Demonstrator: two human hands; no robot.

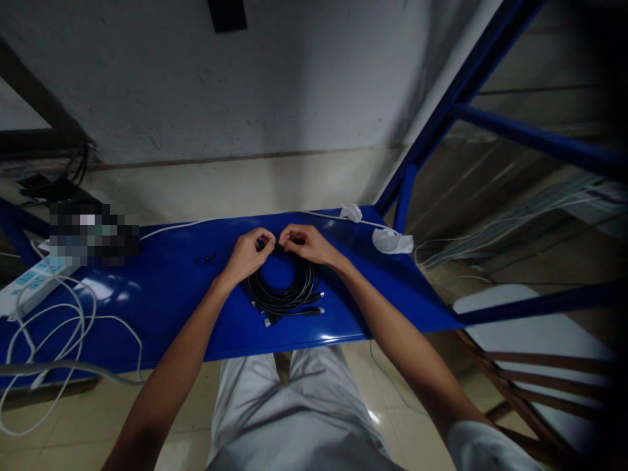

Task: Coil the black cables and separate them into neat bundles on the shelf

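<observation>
A coil of black cables (284, 297) lies on the blue table, its metal-ended plugs bunched at the near side. At the far side of the coil, my left hand (251, 252) is closed in a pinch, thumb against fingertips. My right hand (307, 243) pinches close beside it, with the fingertips almost meeting those of the left. A small dark bit shows between the two hands, too small to name. The fingers hide that part of the coil. Several thin black ties (205, 260) lie on the table to the left.
A white power strip (36, 284) and loose white cables (78, 320) occupy the left end of the blue table (171, 307). Crumpled white plastic pieces (391, 241) lie at the far right. Blue frame bars (407, 196) rise there, and a wooden chair (534, 366) stands right.
</observation>
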